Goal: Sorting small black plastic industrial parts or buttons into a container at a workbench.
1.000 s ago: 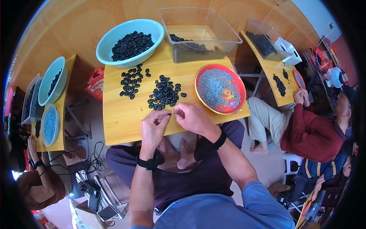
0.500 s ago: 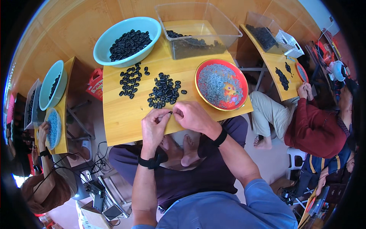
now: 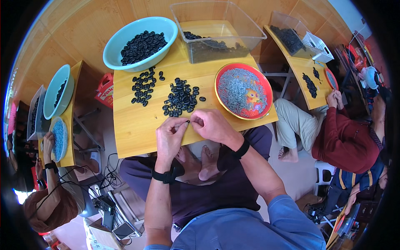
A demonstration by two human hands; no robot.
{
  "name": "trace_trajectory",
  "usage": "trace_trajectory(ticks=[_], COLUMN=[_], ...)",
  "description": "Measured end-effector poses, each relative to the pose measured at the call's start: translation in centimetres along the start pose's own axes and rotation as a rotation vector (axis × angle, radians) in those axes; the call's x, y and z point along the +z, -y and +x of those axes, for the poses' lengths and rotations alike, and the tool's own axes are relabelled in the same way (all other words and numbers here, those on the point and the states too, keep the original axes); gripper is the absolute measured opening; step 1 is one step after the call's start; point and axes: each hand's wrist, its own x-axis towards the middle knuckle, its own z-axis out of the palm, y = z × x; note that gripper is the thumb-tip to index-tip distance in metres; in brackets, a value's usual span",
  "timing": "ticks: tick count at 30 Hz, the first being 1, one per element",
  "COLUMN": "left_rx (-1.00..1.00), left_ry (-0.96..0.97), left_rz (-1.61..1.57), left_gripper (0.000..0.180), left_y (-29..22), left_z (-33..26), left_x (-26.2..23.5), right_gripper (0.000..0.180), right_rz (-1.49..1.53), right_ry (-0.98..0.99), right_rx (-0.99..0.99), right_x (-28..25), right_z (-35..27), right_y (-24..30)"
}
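My left hand [image 3: 170, 134] pinches a small black piece [image 3: 188, 121] between thumb and fingertips, just over the near edge of the yellow wooden table [image 3: 135, 131]. Close against it, my right hand [image 3: 213, 126] is closed in a pinch; whatever its fingertips grip is too small to make out. Beyond the hands lies a heap of black oval pieces [image 3: 180, 99] with holes. A looser group of similar black ovals [image 3: 143, 88] is spread farther left. To the right sits a round red tray [image 3: 267, 85] with many small grey pieces [image 3: 237, 85] in it.
A light-blue basin [image 3: 109, 52] of black ovals and a clear plastic bin [image 3: 216, 56] with dark pieces stand at the table's back. Co-workers sit at side tables, one in a dark red sleeve [image 3: 341, 137] at right. Cables [image 3: 106, 171] trail at lower left.
Both hands stay together at the table edge with only slight finger movement. The whole view has shifted very slightly; the heaps and containers look the same.
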Motion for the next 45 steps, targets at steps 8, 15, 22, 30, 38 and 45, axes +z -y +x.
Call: trace_trajectory(ticks=[8,15,22,30,38,45], left_rx=[-0.128,-0.125,-0.130,-0.141,-0.150,-0.114], left_ry=[-0.036,-0.048,-0.037,-0.047,-0.073,-0.122], left_rz=[-0.152,-0.191,-0.244,-0.248,-0.259,-0.440], left_gripper=[0.015,0.015,0.016,0.016,0.016,0.017], left_y=[-0.2,0.0,0.1,0.1,-0.1,0.8], left_z=[0.0,0.1,0.0,0.0,0.0,0.1], left_x=[0.2,0.2,0.1,0.1,0.1,0.0], right_gripper=[0.008,0.008,0.008,0.008,0.009,0.012], right_rz=[0.430,0.542,0.359,0.292,0.256,0.307], right_ry=[-0.026,-0.116,-0.077,-0.104,-0.146,-0.354], right_rx=[0.217,0.214,0.164,0.082,0.060,0.271], right_x=[1.3,1.8,1.6,1.8,2.4,1.1], right_z=[-0.6,-0.7,-0.8,-0.4,-0.3,-0.7], right_y=[-1.1,-0.8,-0.5,0.0,-0.3,-1.0])
